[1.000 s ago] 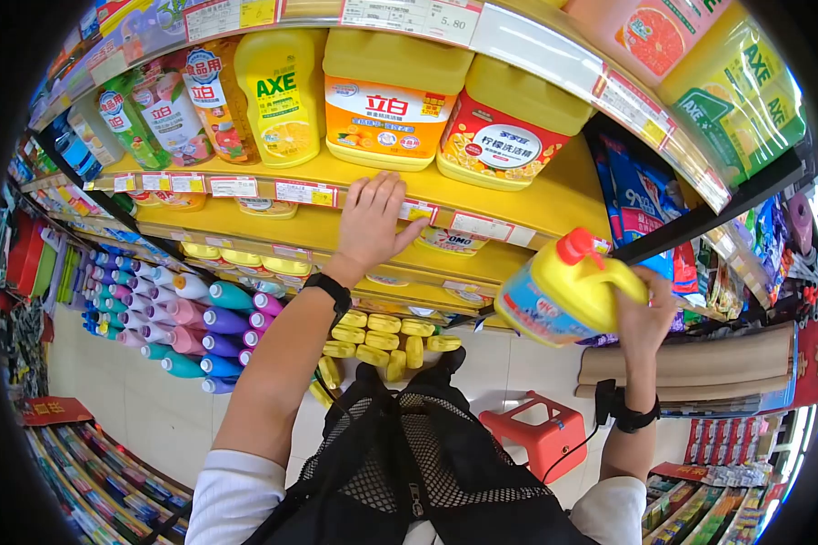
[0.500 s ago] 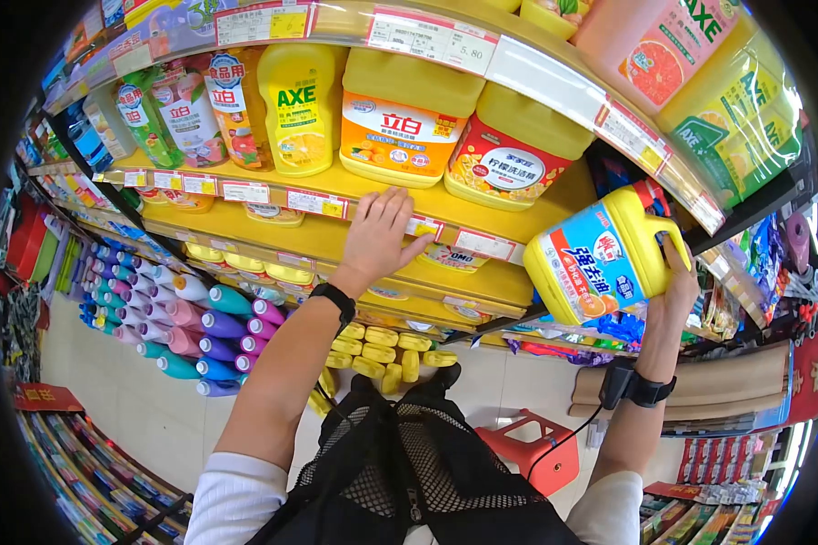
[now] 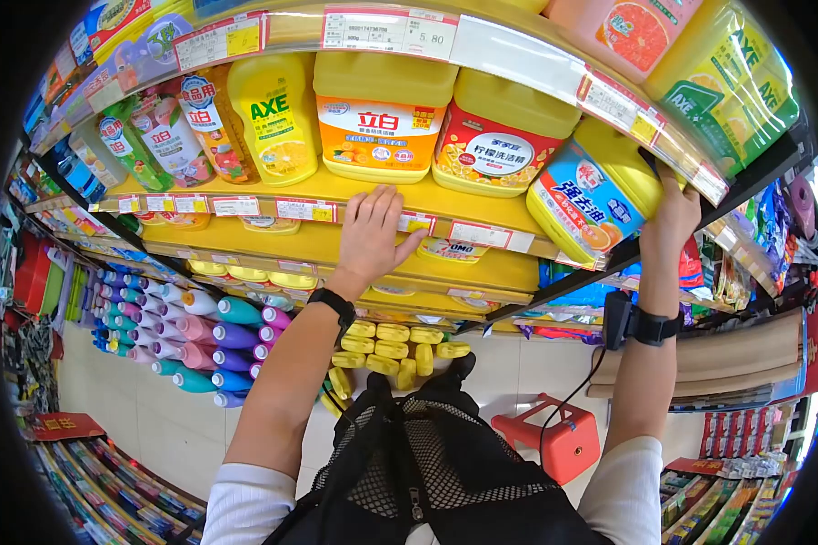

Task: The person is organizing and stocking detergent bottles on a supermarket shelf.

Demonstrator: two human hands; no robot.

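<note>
My right hand (image 3: 671, 221) grips the right side of a yellow jug of dish soap (image 3: 595, 202) with a blue label; its fingers are partly hidden. The jug leans to the left at the right end of the yellow shelf (image 3: 336, 193), its top under the shelf above. Beside it on the left stands a yellow jug with a red label (image 3: 498, 145), then one with an orange label (image 3: 375, 127). With fingers stretched out, my left hand (image 3: 375, 234) lies on the front edge of the shelf, over the price strip, holding nothing.
Overhead, a shelf lip with price tags (image 3: 391, 32) runs above the jugs. A black shelf upright (image 3: 650, 241) stands at the right end. Below are stacked yellow packs (image 3: 391, 350), rows of coloured bottles (image 3: 232, 336) and a red stool (image 3: 568, 445) on the floor.
The blue-labelled jug has gone from in front of the shelf into the space at its right end. My right hand went up with it. My left hand stays on the shelf edge.
</note>
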